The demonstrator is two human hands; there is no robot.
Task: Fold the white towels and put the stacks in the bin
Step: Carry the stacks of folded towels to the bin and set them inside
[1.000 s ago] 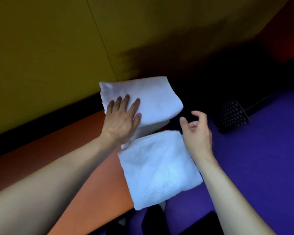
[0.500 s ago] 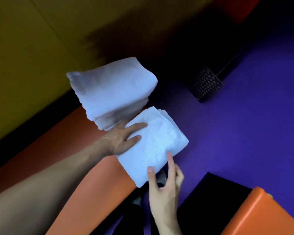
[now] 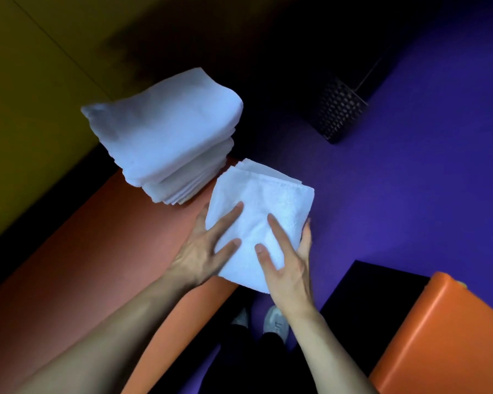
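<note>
Gripping a folded towel (image 3: 264, 220) overhanging the worktop (image 3: 103, 251), left hand (image 3: 202, 251) and right hand (image 3: 289, 265) risk toppling the near stack (image 3: 168, 137).

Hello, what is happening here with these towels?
A person is folding white towels on an orange bench. Both hands, left hand and right hand, hold a folded towel at the bench's end. A stack of folded towels sits beside it. A dark mesh bin stands on the purple floor beyond.
</note>
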